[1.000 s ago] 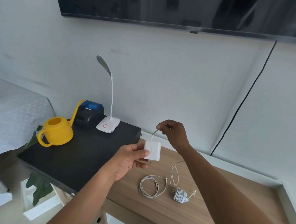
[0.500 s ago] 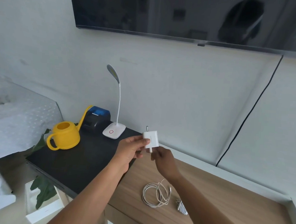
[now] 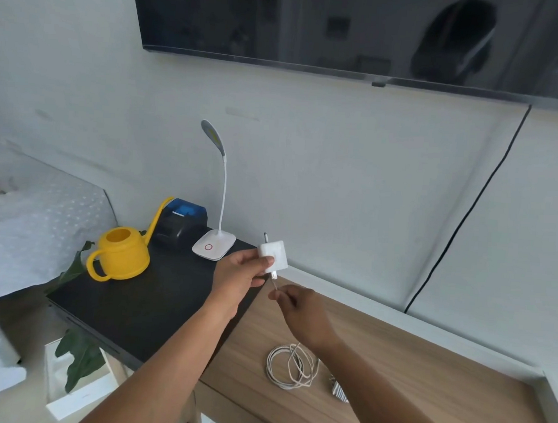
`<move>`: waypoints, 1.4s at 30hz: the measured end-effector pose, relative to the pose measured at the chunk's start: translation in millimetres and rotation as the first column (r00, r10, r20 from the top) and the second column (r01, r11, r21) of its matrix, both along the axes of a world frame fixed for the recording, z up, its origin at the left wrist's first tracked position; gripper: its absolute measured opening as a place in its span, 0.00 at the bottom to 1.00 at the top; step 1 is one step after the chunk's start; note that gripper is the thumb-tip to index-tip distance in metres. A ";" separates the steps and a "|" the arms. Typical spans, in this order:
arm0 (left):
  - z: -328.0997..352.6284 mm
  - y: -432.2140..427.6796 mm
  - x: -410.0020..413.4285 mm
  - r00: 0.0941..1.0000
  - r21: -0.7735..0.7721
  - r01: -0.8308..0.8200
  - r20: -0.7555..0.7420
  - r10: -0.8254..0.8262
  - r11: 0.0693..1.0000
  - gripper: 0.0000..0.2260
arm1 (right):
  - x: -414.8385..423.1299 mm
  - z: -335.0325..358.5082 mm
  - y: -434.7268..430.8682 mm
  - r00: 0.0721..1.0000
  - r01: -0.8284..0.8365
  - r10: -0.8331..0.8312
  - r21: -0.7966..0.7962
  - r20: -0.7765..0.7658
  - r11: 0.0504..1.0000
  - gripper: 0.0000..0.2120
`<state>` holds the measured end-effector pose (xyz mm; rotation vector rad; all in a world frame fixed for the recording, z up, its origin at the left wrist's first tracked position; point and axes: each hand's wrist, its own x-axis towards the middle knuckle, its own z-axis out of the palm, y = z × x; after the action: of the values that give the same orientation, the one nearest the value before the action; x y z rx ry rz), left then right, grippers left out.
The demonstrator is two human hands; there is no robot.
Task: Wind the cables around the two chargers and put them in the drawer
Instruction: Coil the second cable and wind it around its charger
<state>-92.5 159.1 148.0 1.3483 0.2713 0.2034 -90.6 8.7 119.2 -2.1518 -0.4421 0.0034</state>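
You are gripping the white charger point(image 3: 273, 256) aloft in your left hand point(image 3: 238, 274) and pinching its cable point(image 3: 275, 284) at its 6 o'clock with your right hand point(image 3: 301, 307), so a hard tug is risking a kinked plug joint or the loose coil point(image 3: 291, 365) snagging on the wooden counter point(image 3: 408, 366).

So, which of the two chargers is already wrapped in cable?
The small charger on the wooden top by the right forearm; the white charger in the left hand is unwrapped.

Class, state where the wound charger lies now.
Head view: the wound charger lies on the wooden top, just right of the loose cable coil, partly behind the right forearm.
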 end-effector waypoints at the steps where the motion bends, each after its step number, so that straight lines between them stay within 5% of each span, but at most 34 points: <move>1: -1.4 2.1 -0.1 1.000 0.036 0.001 0.003 -0.001 0.999 0.07 | -0.1 2.7 -1.4 1.000 0.001 -0.001 -0.007 0.000 1.000 0.09; 10: -11.0 16.0 -7.1 0.992 0.290 0.123 -0.041 -0.116 0.949 0.14 | 12.8 38.4 -11.4 0.994 0.101 -0.102 0.029 0.031 0.994 0.10; 28: -3.5 0.0 -27.2 0.924 0.318 0.380 -0.075 -0.376 0.869 0.13 | 43.6 76.0 -22.6 0.994 0.087 -0.076 0.145 -0.082 0.986 0.09; 38: 3.7 -7.7 -27.2 0.944 0.076 0.323 0.049 -0.327 0.943 0.13 | 42.1 59.1 -21.5 0.972 0.128 -0.058 0.308 -0.227 0.943 0.07; 42: 7.7 -7.3 -25.0 0.951 -0.071 0.299 0.107 -0.291 0.952 0.18 | 32.3 46.9 -20.1 0.970 0.169 -0.112 0.269 -0.214 0.948 0.14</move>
<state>-117.5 151.8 155.7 1.2722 -0.0043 0.0036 -58.3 -11.3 166.1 -1.8704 -0.1606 0.0675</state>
